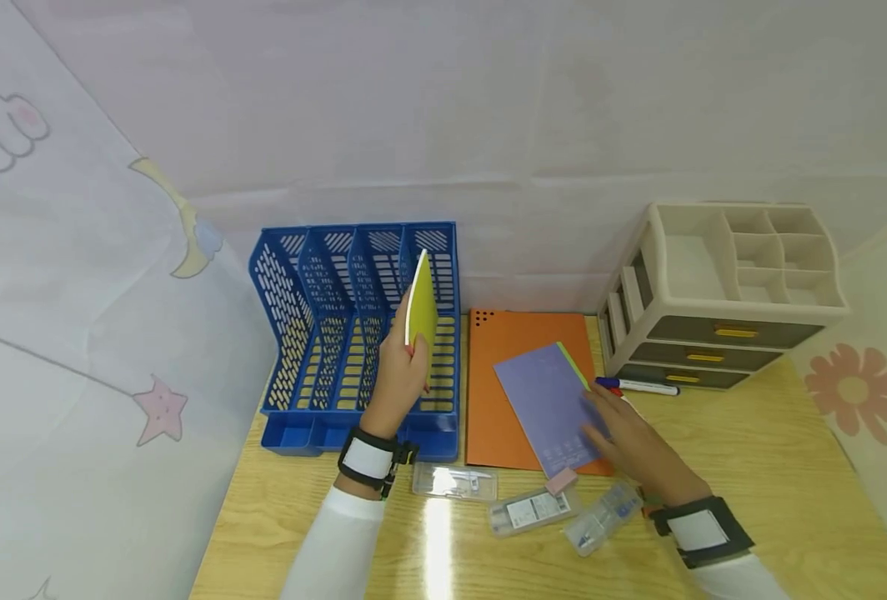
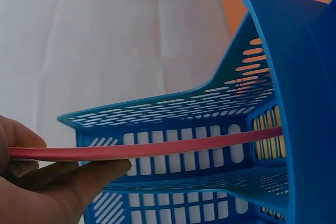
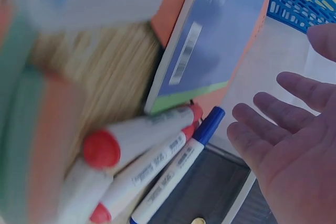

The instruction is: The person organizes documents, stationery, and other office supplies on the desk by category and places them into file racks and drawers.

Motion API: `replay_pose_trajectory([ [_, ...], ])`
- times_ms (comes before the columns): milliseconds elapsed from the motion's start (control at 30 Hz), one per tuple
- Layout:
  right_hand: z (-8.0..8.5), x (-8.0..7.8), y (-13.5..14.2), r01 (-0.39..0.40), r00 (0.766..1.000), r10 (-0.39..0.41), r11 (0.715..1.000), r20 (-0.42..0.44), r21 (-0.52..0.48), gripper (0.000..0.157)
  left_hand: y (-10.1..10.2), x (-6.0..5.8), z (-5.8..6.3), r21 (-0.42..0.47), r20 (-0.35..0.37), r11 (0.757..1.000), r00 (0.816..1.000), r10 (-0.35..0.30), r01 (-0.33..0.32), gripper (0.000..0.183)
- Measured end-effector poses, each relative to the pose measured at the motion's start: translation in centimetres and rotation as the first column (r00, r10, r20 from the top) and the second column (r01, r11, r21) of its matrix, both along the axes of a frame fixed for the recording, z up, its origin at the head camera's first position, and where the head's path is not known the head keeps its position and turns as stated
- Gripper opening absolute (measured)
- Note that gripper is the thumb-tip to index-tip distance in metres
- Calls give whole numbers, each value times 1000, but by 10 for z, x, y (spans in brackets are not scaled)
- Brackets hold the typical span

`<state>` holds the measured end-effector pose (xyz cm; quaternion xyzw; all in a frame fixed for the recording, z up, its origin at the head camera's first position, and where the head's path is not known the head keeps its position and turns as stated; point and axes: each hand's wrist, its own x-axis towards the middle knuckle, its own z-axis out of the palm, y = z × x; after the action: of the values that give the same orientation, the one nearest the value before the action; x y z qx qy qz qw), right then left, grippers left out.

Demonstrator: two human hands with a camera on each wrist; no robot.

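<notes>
My left hand [image 1: 398, 375] grips a thin yellow notebook [image 1: 424, 308], held on edge in the rightmost compartment of the blue file rack [image 1: 357, 423]. In the left wrist view the notebook's pink spine [image 2: 157, 148] runs between thumb and fingers, inside the slotted compartment walls. My right hand [image 1: 634, 442], fingers spread and holding nothing, is over the right edge of a purple notebook [image 1: 541, 404]. That notebook lies on an orange folder [image 1: 488, 375]. Close by the right hand in its wrist view are a blue-capped marker [image 3: 178, 177] and red-capped markers [image 3: 147, 132].
A beige drawer organizer [image 1: 751, 312] with dark drawers and top compartments stands at the back right. Along the front lie a clear flat case [image 1: 454, 483], a grey labelled case [image 1: 522, 512], a pink eraser [image 1: 561, 481] and a clear box with blue items [image 1: 601, 518].
</notes>
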<state>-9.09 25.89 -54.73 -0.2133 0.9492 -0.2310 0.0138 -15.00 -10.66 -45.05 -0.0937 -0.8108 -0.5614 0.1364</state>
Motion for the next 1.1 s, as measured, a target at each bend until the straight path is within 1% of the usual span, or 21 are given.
replay_pose_trajectory([
  [133,-2,-1,-6,12,1000,-12,999,18,-31,57,2,-11,-4,-38,12,999,1000,16,-16,74],
  [300,-5,-5,-10,38,999,-38,999,22,-18,57,5,-24,-11,-81,60,996,998,30,-25,76],
  [400,-5,-7,-12,65,996,-64,998,54,-11,59,8,-32,-18,-85,72,996,997,29,-23,77],
  [500,-5,-8,-14,94,992,-93,996,88,-5,61,10,-38,-24,-77,63,997,998,16,-11,79],
  [633,-7,-9,-15,110,989,-109,994,104,1,62,12,-44,-32,-80,33,997,999,16,-14,78],
  [733,-8,-10,-16,114,988,-113,993,109,-1,62,14,-47,-34,-83,21,996,1000,16,-14,76],
  [1000,-12,-11,-16,130,983,-131,991,127,13,62,19,-56,-37,-138,43,990,999,20,-14,76],
  [1100,-13,-12,-15,134,983,-133,991,126,5,62,21,-59,-40,-144,49,990,999,19,-12,77],
])
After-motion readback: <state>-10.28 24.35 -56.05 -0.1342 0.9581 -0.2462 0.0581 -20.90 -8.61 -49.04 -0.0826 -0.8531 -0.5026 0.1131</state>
